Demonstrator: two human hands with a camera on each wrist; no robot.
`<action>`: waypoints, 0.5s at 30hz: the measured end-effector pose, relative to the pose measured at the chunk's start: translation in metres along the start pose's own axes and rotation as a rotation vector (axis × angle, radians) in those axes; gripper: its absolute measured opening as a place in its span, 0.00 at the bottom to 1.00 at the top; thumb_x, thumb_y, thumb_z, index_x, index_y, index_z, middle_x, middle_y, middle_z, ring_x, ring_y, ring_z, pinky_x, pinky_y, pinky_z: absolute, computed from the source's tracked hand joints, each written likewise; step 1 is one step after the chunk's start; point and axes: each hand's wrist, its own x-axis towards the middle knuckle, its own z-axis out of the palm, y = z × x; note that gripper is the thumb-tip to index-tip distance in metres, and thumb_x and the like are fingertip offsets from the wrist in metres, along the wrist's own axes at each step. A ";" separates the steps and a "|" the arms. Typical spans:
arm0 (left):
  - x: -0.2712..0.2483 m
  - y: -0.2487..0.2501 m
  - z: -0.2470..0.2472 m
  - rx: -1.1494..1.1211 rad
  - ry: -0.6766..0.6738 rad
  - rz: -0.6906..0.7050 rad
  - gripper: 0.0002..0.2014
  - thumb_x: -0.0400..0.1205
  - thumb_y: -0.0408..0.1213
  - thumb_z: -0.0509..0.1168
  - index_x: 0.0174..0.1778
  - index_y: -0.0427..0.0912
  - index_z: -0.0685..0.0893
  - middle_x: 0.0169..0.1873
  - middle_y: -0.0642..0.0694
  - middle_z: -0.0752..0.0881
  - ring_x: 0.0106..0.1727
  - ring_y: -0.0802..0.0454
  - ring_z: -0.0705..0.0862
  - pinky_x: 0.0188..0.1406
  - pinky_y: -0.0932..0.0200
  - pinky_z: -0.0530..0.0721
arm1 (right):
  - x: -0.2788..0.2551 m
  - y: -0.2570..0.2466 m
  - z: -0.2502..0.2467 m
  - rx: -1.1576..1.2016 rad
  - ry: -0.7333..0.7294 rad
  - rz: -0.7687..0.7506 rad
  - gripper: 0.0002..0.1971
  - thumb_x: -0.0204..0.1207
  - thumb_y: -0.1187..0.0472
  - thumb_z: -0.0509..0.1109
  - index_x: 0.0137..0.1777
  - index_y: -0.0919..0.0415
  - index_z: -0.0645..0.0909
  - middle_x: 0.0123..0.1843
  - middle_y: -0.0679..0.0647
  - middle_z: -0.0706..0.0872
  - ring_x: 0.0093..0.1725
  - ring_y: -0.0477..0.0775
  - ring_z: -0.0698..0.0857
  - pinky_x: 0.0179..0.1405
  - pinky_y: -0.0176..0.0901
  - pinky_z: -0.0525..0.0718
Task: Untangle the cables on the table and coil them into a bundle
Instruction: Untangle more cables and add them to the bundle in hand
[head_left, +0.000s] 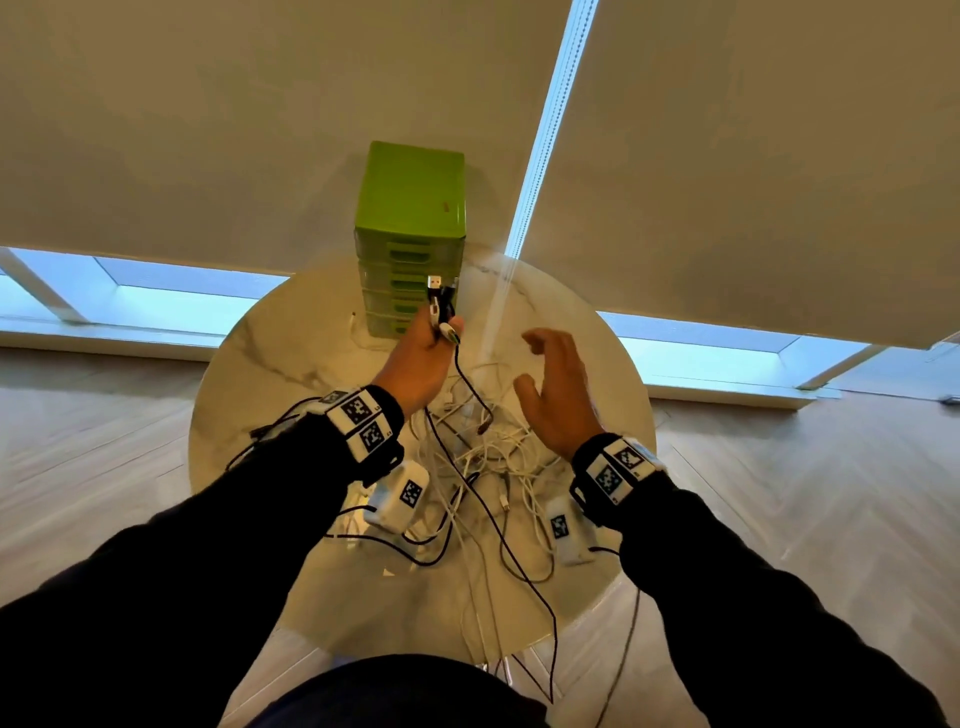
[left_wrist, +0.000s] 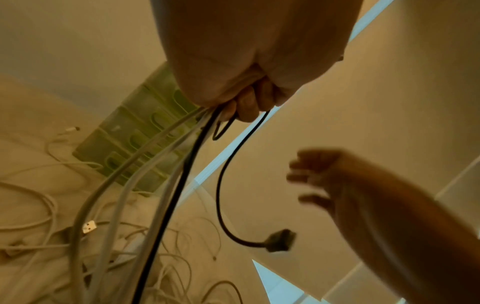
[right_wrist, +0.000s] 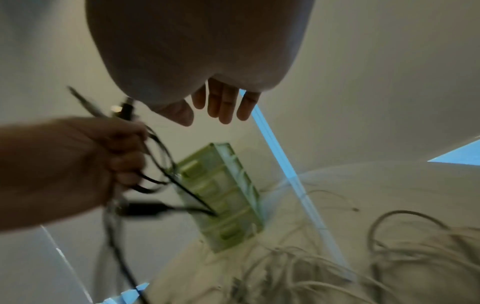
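Note:
A tangle of white and black cables (head_left: 483, 457) lies on the round marble table (head_left: 270, 364). My left hand (head_left: 431, 343) is raised above it and grips a bunch of cable ends (head_left: 440, 299), their plugs sticking up past the fist. From that fist (left_wrist: 244, 102) white and black strands (left_wrist: 166, 185) hang down to the pile, and one black lead ends in a dangling plug (left_wrist: 281, 239). My right hand (head_left: 556, 384) hovers to the right of the bunch with its fingers (right_wrist: 223, 102) spread and holds nothing.
A green drawer tower (head_left: 410, 234) stands at the table's far edge, just behind my left hand. Some cables (head_left: 519, 623) trail over the near edge toward the floor. Roller blinds (head_left: 727, 156) cover the windows behind.

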 end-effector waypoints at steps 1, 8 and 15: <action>-0.001 0.000 0.009 0.015 -0.023 0.013 0.04 0.92 0.37 0.55 0.56 0.41 0.72 0.37 0.52 0.71 0.37 0.60 0.69 0.37 0.69 0.70 | 0.002 -0.013 -0.002 0.020 -0.002 -0.010 0.25 0.75 0.60 0.66 0.73 0.58 0.70 0.68 0.52 0.75 0.65 0.50 0.78 0.66 0.47 0.74; -0.005 0.015 0.054 -0.110 -0.257 0.062 0.07 0.91 0.41 0.58 0.52 0.40 0.72 0.37 0.43 0.80 0.37 0.53 0.80 0.40 0.60 0.81 | -0.012 -0.032 -0.025 0.169 -0.247 0.120 0.07 0.90 0.61 0.56 0.62 0.56 0.73 0.52 0.54 0.88 0.49 0.55 0.88 0.50 0.47 0.84; -0.005 0.039 0.092 -0.241 -0.270 -0.043 0.09 0.92 0.44 0.57 0.48 0.46 0.75 0.38 0.51 0.75 0.39 0.58 0.73 0.44 0.59 0.75 | -0.045 0.028 -0.086 -0.096 -0.421 0.280 0.10 0.88 0.59 0.60 0.50 0.61 0.81 0.44 0.52 0.90 0.39 0.41 0.84 0.46 0.37 0.77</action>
